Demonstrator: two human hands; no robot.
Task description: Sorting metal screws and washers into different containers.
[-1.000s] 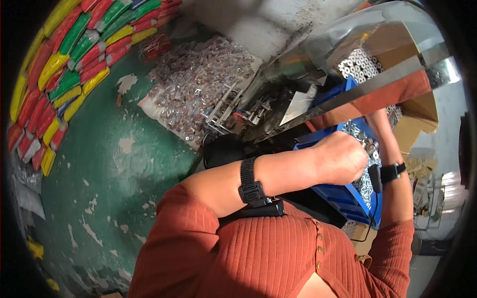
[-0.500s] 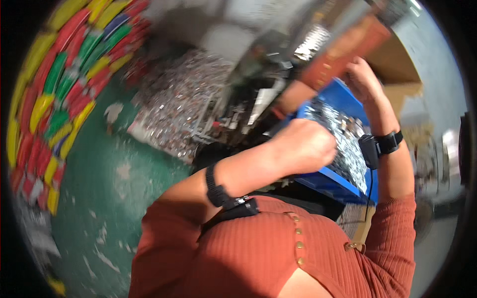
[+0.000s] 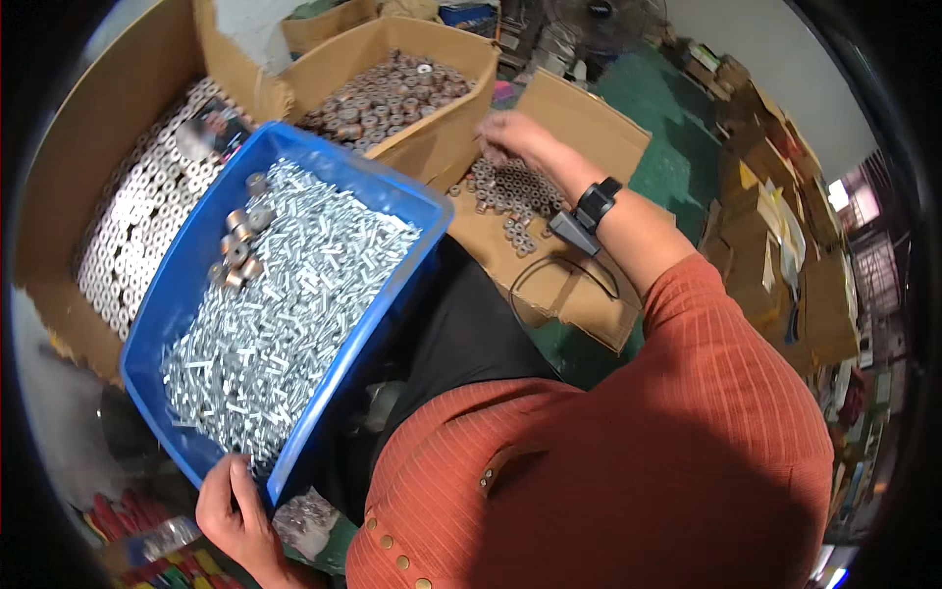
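Observation:
A blue plastic bin (image 3: 339,368) holds many small silvery metal pins (image 3: 294,294). A few copper-and-grey rollers (image 3: 237,250) lie on the pins near the bin's far left wall. My left hand (image 3: 234,510) grips the bin's near corner, thumb and fingers at the rim. My right hand (image 3: 512,137) is over the far end of a flat cardboard piece, beside an open carton's corner. Its fingers curl downward, and whatever is in them is hidden. Below it, many small grey and copper rollers (image 3: 515,191) are spread on the cardboard (image 3: 584,123).
Left of the bin, a tall carton (image 3: 59,196) holds rows of pale ring-shaped parts. Behind it, another carton (image 3: 432,147) is filled with copper-toned rollers. A black cable (image 3: 564,258) loops from my right wrist device. Stacked cartons (image 3: 775,226) stand at the right, and a fan (image 3: 603,15) at the back.
My view has swung right. My left hand has gone from above the pins to the bin's near corner; my right hand has moved from the bin's far side to above the rollers on cardboard.

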